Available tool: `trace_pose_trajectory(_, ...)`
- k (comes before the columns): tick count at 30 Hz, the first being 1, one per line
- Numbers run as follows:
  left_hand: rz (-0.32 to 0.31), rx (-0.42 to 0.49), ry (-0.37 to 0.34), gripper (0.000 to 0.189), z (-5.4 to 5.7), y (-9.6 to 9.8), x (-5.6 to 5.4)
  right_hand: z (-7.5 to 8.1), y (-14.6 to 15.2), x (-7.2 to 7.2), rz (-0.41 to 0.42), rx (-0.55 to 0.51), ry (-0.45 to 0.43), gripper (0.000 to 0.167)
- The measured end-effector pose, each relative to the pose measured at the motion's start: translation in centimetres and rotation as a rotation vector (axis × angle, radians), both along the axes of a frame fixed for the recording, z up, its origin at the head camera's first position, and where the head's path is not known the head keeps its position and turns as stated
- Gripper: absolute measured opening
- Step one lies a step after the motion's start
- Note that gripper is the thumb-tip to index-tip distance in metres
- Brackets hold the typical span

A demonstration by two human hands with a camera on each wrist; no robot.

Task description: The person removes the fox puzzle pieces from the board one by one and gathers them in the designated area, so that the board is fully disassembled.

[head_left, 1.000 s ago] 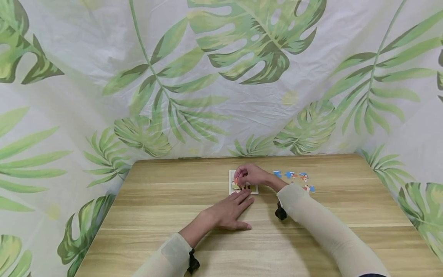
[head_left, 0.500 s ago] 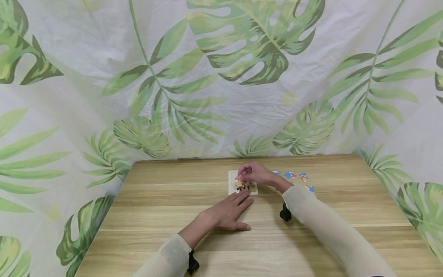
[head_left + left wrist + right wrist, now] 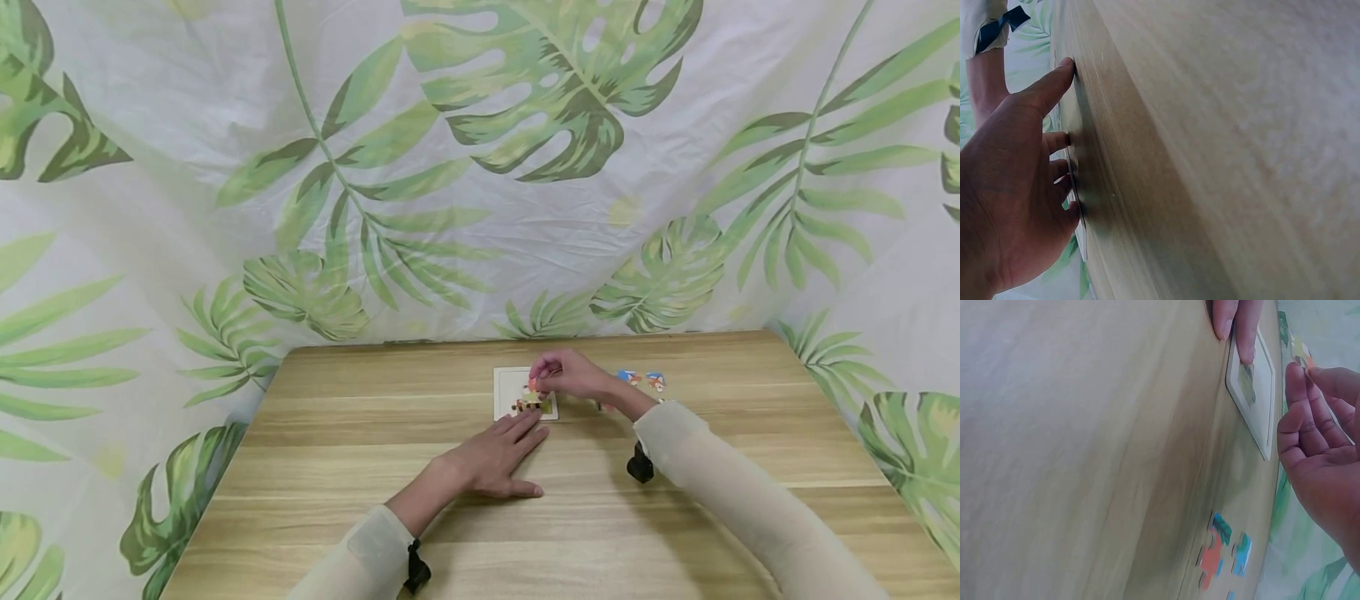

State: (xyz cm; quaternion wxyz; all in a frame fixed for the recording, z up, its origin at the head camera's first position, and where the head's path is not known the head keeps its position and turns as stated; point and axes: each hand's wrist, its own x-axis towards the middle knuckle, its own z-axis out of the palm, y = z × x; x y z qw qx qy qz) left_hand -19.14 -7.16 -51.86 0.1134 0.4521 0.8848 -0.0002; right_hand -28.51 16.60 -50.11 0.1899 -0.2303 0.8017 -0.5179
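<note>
A white puzzle tray [image 3: 510,382] lies on the table, with pieces [image 3: 1247,384] along its near side. My left hand [image 3: 491,462] reaches to the tray's near edge, fingers straight and fingertips on the tray and pieces; in the left wrist view the thumb of this hand [image 3: 1013,181] is spread apart from the fingers. Over the right part of the tray, my right hand [image 3: 573,374] pinches a puzzle piece [image 3: 1302,353] between thumb and fingertips. That piece shows yellow and orange and is raised clear of the tray in the right wrist view.
Right of the tray lie several loose puzzle pieces [image 3: 656,381], mostly blue and orange. My right forearm covers some of them in the head view. A leaf-print cloth [image 3: 450,275] hangs behind the wooden table [image 3: 360,392].
My right hand has moved to the right across the tray with the puzzle piece, uncovering more of the tray's white left part. The left hand has stayed in place.
</note>
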Motion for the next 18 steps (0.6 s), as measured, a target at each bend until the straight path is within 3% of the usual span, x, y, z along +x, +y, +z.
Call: trace_pose_trajectory(18, 0.003, 0.013, -0.022, 0.096, 0.1, 0.0, 0.0, 0.4, 3.1, 2.0, 0.028, 0.032, 0.087, 0.012)
